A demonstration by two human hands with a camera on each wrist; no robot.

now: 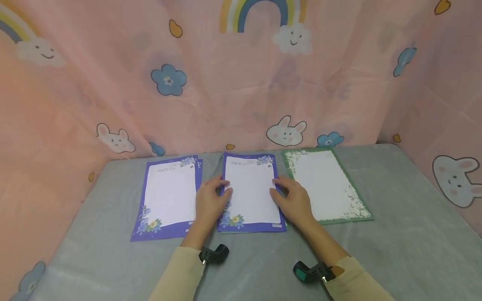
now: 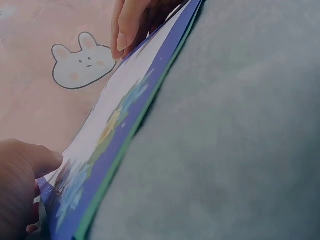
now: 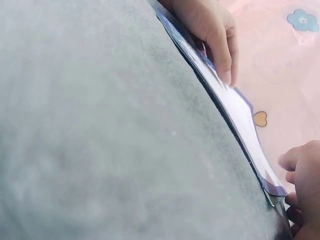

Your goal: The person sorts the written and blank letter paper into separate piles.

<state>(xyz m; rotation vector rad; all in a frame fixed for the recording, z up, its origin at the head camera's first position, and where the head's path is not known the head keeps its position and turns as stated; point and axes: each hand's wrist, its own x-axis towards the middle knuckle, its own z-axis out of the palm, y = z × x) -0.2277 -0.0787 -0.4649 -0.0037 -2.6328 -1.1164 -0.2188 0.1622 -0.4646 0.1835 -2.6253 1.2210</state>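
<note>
A purple-bordered sheet of letter paper [image 1: 250, 194] with blue flowers in two corners lies in the middle, green edges showing beneath it. My left hand [image 1: 211, 198] holds its left side, thumb over the top face and fingers at the edge. At the right side my right hand [image 1: 295, 200] holds the stack in the same way. The left wrist view shows the purple sheet [image 2: 132, 102] slightly bowed over a green layer [image 2: 145, 117]. In the right wrist view, the right thumb [image 3: 290, 159] stands just above the corner of the stack [image 3: 272, 187].
Left of the stack lie purple-bordered sheets [image 1: 169, 196], slightly fanned. A green-bordered sheet [image 1: 324, 184] with white flowers lies to the right. All rest on a grey cloth-covered table [image 1: 395, 238], with a pink patterned curtain [image 1: 226, 104] behind.
</note>
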